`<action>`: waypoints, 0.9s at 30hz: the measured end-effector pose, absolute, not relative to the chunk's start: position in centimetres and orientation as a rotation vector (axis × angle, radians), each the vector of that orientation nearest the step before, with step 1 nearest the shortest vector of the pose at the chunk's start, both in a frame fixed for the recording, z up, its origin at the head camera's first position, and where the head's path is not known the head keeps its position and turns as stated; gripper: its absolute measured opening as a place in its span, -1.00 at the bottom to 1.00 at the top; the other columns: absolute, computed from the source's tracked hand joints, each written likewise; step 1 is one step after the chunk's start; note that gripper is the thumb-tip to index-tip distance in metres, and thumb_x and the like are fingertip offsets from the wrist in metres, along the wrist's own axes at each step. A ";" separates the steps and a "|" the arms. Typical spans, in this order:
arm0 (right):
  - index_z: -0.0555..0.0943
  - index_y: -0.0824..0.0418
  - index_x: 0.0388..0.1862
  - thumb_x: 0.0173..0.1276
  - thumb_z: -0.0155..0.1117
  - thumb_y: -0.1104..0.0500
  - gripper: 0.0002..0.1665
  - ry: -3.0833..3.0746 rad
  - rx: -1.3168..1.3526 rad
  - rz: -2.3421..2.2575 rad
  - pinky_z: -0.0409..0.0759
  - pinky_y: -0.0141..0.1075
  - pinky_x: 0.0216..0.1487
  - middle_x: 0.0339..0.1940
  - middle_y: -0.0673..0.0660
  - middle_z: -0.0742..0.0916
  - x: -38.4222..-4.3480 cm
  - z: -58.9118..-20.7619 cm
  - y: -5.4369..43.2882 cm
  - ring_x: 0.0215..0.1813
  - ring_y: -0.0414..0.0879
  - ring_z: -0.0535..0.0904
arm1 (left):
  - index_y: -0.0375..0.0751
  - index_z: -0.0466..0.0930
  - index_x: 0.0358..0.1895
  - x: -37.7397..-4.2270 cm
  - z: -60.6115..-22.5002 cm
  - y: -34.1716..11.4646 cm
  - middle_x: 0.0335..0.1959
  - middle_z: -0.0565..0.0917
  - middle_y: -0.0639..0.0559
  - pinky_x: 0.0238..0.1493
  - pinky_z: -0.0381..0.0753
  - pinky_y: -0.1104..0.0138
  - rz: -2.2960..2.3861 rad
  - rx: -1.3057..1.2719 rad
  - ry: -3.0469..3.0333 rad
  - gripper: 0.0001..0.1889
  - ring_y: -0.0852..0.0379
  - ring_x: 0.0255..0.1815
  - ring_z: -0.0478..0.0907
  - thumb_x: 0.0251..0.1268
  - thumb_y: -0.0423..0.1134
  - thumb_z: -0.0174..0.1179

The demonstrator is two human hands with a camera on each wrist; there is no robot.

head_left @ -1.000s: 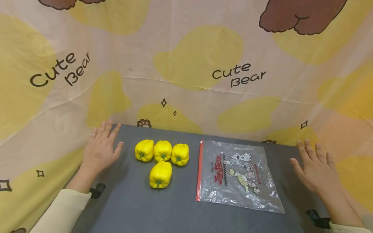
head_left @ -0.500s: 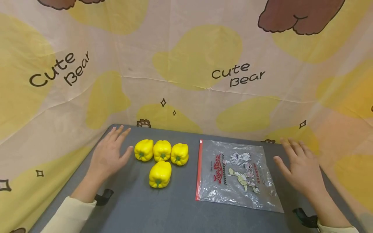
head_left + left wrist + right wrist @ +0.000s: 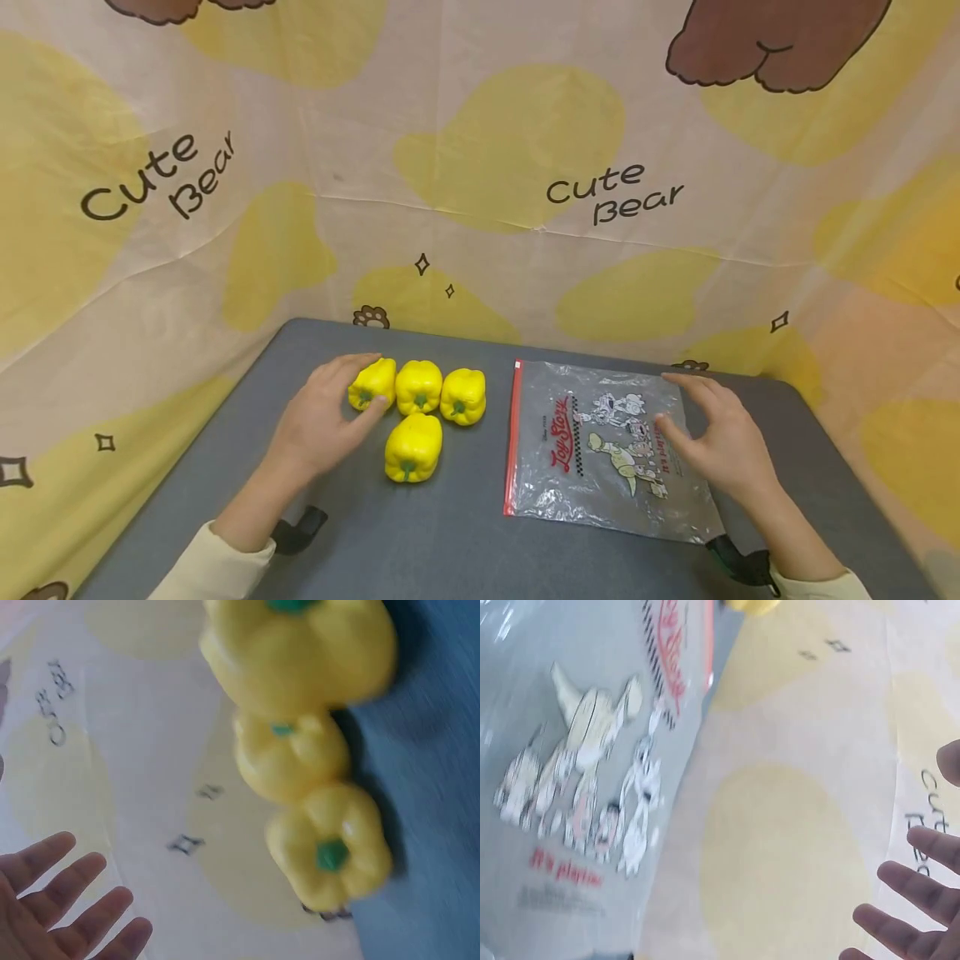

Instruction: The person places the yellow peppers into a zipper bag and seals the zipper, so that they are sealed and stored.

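Cream sleeves (image 3: 213, 571) reach in over a grey table (image 3: 465, 554), each wrist wearing a black strap (image 3: 300, 531). A person's hands are well apart, fingers loosely extended and holding nothing. A single yellow pepper (image 3: 413, 454) sits nearest on the table's left half, stem toward the camera. To its right, a clear plastic bag (image 3: 600, 508) printed "Toy Story" lies flat toward the far right corner, its red strip (image 3: 513, 442) facing the peppers; the right hand (image 3: 720, 437) hovers over its right side. The left hand (image 3: 322, 421) hangs beside the leftmost of three more yellow peppers (image 3: 418, 387), set side by side near the far edge, toward the far left corner. Beyond that edge hangs a cloth (image 3: 510, 150) patterned with yellow patches and the words "Cute Bear."
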State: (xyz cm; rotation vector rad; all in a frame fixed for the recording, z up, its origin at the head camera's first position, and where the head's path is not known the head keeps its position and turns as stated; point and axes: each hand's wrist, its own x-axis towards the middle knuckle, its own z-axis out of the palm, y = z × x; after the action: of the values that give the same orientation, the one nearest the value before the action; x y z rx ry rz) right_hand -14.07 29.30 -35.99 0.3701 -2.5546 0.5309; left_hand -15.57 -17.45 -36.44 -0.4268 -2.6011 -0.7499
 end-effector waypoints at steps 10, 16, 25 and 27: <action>0.54 0.08 0.21 0.11 0.45 0.07 -0.37 -2.601 0.442 0.641 0.47 0.27 -0.03 0.13 0.19 0.64 -15.1 -38.0 26.3 0.16 0.25 0.51 | 0.03 0.45 0.28 -13.0 -35.8 -12.6 0.28 0.51 0.06 0.12 0.55 -0.04 -0.964 -0.556 -2.632 -0.46 -0.03 0.31 0.43 0.20 -0.03 0.26; 0.54 0.07 0.21 0.10 0.45 0.04 -0.36 -2.632 0.471 0.672 0.53 0.20 0.01 0.12 0.15 0.65 -15.8 -39.5 24.6 0.14 0.18 0.56 | 0.05 0.46 0.28 -12.8 -37.1 -10.1 0.25 0.52 0.17 0.16 0.56 0.09 -1.099 -0.627 -2.660 -0.46 0.13 0.24 0.48 0.20 -0.05 0.27; 0.55 0.07 0.20 0.07 0.47 0.00 -0.33 -2.698 0.515 0.683 0.54 0.18 0.05 0.12 0.13 0.65 -16.3 -41.1 22.1 0.15 0.18 0.57 | 0.00 0.45 0.28 -13.2 -39.9 -7.6 0.20 0.57 0.12 0.08 0.58 0.12 -1.338 -0.642 -2.718 -0.50 0.06 0.12 0.53 0.28 0.00 0.19; 0.55 0.09 0.20 0.06 0.48 -0.01 -0.32 -2.701 0.534 0.662 0.55 0.17 0.04 0.11 0.14 0.66 -16.3 -41.5 21.8 0.13 0.18 0.59 | -0.02 0.45 0.27 -13.4 -40.5 -7.3 0.20 0.57 0.07 0.06 0.59 0.11 -1.405 -0.633 -2.718 -0.50 0.02 0.13 0.53 0.30 0.02 0.17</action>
State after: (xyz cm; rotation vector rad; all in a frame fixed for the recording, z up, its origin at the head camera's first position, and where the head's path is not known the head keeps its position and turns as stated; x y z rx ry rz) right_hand -16.34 21.76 -41.48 0.5336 -2.7005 0.6621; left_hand -13.36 -7.25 -40.55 -0.6331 -2.7183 -1.4052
